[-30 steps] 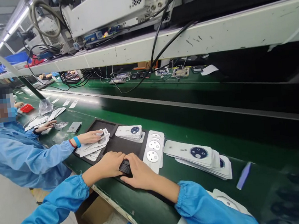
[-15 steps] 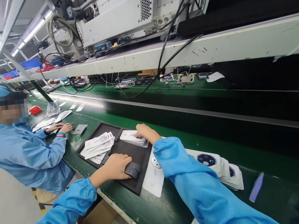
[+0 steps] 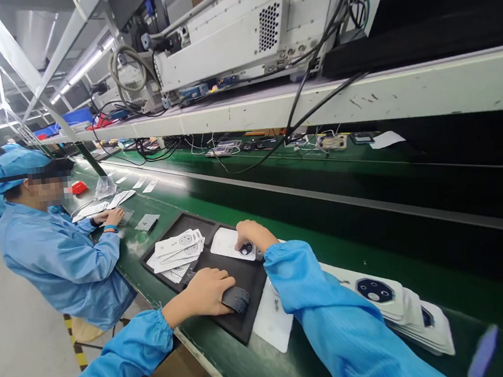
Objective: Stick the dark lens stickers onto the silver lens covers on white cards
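My left hand (image 3: 209,293) is closed around a stack of thin dark pieces (image 3: 236,300) over the black tray (image 3: 248,328). What the pieces are, I cannot make out. At the tray's far right, my right hand (image 3: 253,235) has its fingers bent down onto a white card (image 3: 225,243) with a dark round-holed print, like a phone camera pattern. Its thumb and fingertips are partly hidden. A loose pile of white cards (image 3: 178,251) lies in the tray's left part. Beside the tray, a larger white sheet (image 3: 271,324) sits partly under my right forearm.
Right of my sleeve lies a fanned stack of white cards with dark prints (image 3: 408,310); a purple strip (image 3: 483,351) is beyond it. A co-worker in blue (image 3: 60,250) works at the left. Above runs a shelf (image 3: 234,113) with equipment, and cables (image 3: 299,108) hang down.
The view has shifted, so the bench appears farther right and lower. A dark-printed card now shows beneath my right hand, where a white stack showed before. My left hand keeps its dark stack.
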Tool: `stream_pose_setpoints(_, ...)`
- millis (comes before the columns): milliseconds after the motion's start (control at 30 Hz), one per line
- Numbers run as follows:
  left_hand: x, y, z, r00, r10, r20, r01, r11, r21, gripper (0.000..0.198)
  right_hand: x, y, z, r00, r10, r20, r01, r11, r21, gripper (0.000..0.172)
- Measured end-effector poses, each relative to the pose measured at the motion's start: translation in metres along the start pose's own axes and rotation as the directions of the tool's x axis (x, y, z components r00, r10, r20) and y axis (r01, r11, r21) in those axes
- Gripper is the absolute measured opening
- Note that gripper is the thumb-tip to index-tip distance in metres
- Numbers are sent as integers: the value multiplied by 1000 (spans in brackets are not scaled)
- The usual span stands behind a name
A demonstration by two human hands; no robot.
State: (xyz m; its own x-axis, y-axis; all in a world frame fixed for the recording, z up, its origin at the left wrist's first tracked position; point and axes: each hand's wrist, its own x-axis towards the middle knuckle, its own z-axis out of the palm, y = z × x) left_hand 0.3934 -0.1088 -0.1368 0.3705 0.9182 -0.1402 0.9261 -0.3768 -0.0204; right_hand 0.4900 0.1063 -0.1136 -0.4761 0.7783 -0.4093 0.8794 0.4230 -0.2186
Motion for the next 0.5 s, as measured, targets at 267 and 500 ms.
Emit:
stream_pose_setpoints(267,-1,1,3,999,-17,-27,16,999,-29,45,-17,10,30,999,-1,-40,-1,998,-71,75)
stream_pose_setpoints(500,4,-1,-4,1000,8,-25,-9,999,-36,52,-24,6,38,996,30,-89,-37,996,-77,104)
